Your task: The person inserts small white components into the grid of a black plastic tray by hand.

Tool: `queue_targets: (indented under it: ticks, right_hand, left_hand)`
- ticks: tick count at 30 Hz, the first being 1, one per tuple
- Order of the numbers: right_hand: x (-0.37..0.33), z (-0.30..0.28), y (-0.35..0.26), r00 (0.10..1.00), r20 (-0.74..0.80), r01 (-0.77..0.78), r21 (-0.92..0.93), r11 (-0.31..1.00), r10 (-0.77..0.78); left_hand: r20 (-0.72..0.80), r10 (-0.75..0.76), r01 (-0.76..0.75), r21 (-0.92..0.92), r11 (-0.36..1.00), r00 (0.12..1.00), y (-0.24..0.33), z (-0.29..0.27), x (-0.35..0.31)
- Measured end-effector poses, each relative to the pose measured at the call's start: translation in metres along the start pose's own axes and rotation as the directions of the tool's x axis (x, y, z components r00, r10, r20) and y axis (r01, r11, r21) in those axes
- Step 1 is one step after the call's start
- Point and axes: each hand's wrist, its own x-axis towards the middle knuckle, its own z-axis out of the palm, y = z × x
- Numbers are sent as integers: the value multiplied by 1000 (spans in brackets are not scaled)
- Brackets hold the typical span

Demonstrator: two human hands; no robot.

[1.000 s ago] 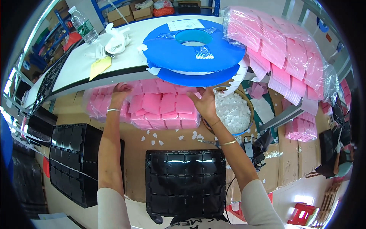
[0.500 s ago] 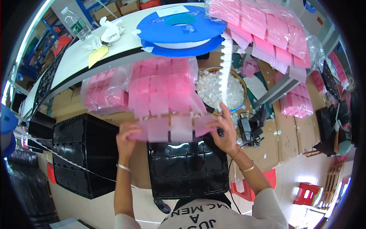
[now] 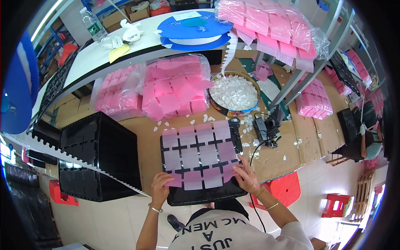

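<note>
A thin pink sheet with cross-shaped slots (image 3: 199,155) lies spread over a black plastic tray (image 3: 208,197) in front of me. Its near left corner is pinched between the fingers of my left hand (image 3: 160,188). On the opposite side, my right hand (image 3: 247,179) grips the near right edge of the same sheet. The tray shows through the slots and along the near and right sides. Just beyond the sheet's far right corner, scissor handles (image 3: 234,121) are partly visible.
Stacked black trays (image 3: 98,156) stand at left, crossed by a white notched strip (image 3: 93,166). Bagged pink sheets (image 3: 175,89) and a round tin of white scraps (image 3: 213,102) are beyond. A power adapter (image 3: 261,128) lies right. A blue reel (image 3: 193,30) rests on the shelf.
Both hands have come nearer to my body, drawing the pink sheet down flat over the black tray. Before, it was held stretched in the air above the tray's far edge.
</note>
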Motion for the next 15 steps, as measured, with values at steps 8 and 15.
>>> queue_targets:
  ticks: [8, 15]
  right_hand:
    - [-31, 0, -17, 999, 16, -50, -60, 997, 51]
    - [-43, 4, -21, 999, -4, -52, -93, 994, 52]
  left_hand:
    - [-14, -22, 23, 30, 999, 1000, 18, 6, -39]
    - [-6, -6, 6, 39, 999, 1000, 26, 8, -44]
